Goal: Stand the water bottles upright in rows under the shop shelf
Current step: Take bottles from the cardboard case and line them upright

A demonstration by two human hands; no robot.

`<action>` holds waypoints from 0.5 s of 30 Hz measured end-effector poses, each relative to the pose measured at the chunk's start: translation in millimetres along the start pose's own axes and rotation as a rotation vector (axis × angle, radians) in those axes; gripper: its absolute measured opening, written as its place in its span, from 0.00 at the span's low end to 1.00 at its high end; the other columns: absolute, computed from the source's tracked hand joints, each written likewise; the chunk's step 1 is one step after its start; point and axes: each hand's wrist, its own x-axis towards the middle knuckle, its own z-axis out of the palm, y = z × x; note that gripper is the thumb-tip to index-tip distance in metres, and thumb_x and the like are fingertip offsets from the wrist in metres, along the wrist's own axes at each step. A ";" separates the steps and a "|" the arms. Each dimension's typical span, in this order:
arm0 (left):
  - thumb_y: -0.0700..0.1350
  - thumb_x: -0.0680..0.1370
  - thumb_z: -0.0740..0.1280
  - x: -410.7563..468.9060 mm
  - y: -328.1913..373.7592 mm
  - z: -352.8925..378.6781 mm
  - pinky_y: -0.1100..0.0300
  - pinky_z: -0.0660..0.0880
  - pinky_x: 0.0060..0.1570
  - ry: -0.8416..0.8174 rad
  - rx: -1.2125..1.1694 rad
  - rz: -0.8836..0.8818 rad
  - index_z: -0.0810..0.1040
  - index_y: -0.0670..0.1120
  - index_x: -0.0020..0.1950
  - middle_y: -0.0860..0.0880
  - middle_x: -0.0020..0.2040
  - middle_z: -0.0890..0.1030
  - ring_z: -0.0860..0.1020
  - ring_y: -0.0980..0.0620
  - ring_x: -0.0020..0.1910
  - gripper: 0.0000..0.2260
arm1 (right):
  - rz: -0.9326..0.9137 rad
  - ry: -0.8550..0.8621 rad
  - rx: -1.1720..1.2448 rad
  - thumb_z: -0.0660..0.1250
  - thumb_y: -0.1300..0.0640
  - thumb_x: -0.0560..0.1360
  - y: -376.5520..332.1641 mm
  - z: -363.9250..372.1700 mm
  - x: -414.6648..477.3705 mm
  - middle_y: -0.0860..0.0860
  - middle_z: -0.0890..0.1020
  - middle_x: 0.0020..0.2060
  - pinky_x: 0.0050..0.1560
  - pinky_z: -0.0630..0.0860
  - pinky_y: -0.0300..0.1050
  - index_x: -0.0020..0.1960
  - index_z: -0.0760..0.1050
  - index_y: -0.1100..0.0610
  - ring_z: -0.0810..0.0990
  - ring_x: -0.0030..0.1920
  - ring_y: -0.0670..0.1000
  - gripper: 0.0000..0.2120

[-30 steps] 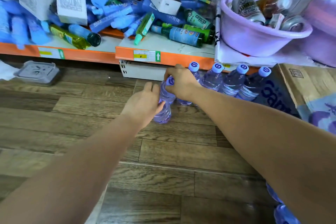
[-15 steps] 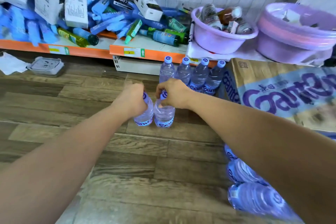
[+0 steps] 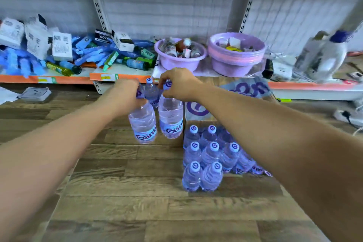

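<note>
My left hand [image 3: 126, 94] grips the neck of a clear water bottle [image 3: 143, 124] with a blue label, held off the wooden floor. My right hand [image 3: 179, 84] grips the cap end of a second water bottle [image 3: 170, 120] beside it, also lifted. Between my hands, further back, another bottle [image 3: 150, 90] stands upright by the orange shelf edge [image 3: 102, 77]. Several more bottles [image 3: 204, 155] stand packed together on the floor to the right, under my right forearm.
A printed cardboard box [image 3: 198, 111] sits behind the packed bottles. The low shelf carries heaped blue packs and white boxes [image 3: 60, 49] and two purple basins [image 3: 179, 57] [image 3: 235, 53]. A grey tray [image 3: 35, 94] lies on the floor at left; a power strip [image 3: 347, 116] at right.
Both hands have lifted their bottles off the floor. The view has pulled back and up, so the packed bottles on the right and more of the shelf now show.
</note>
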 end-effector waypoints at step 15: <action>0.45 0.71 0.71 -24.1 183.8 6.5 0.57 0.68 0.40 -0.022 -0.206 0.211 0.73 0.45 0.38 0.42 0.42 0.75 0.72 0.47 0.39 0.09 | 0.216 0.067 -0.073 0.69 0.58 0.71 89.3 -92.0 -163.2 0.50 0.73 0.44 0.41 0.67 0.37 0.54 0.80 0.56 0.71 0.44 0.50 0.11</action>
